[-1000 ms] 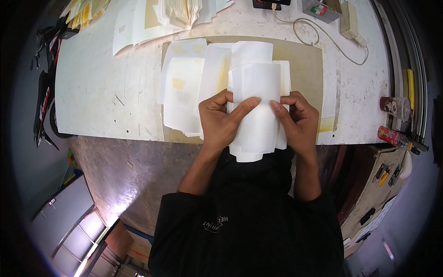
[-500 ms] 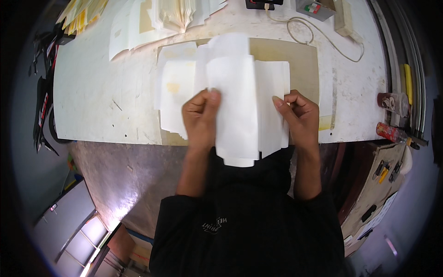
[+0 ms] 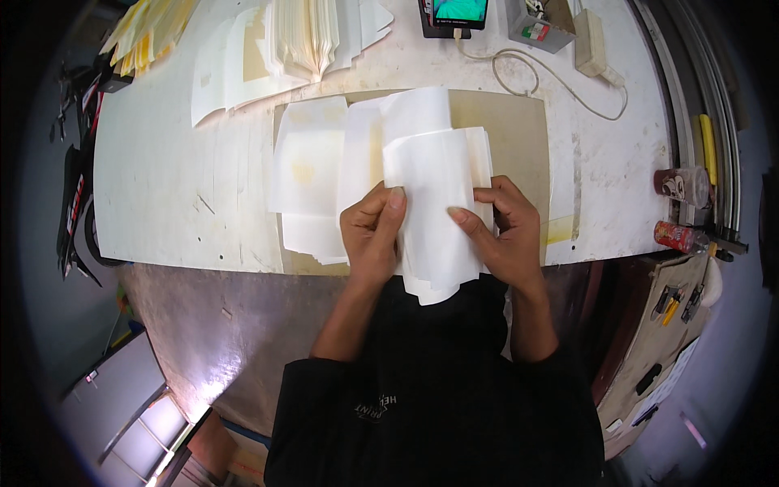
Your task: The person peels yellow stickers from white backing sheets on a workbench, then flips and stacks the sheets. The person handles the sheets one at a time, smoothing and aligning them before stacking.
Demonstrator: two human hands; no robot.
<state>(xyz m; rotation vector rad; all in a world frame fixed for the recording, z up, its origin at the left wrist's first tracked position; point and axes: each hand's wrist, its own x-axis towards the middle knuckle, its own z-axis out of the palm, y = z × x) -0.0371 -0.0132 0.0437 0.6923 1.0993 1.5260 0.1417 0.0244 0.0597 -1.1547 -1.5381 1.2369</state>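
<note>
A folded white paper sheet [image 3: 434, 215] with a tabbed lower end hangs over the table's near edge. My left hand [image 3: 375, 231] pinches its left side, thumb on the front face. On the other side, my right hand [image 3: 507, 231] grips the right edge, with its thumb on the front and its fingers behind. The panels lie nearly on top of each other, and a second edge shows at the right. Behind it, more white paper sheets [image 3: 312, 162] with yellowish patches lie on a tan board [image 3: 507, 138].
Fanned stacks of white paper [image 3: 300, 40] and yellow-marked paper [image 3: 154, 32] lie at the back left. A lit phone [image 3: 458, 12], its cable [image 3: 519, 55], a grey box [image 3: 542, 28] and a power strip [image 3: 592, 45] are at the back right. A plastic cup [image 3: 682, 187] and a red bottle [image 3: 680, 237] sit at the right edge.
The sheet's right panel has swung in behind the front panel, so the paper looks narrower. My hands have come closer together and lower in view.
</note>
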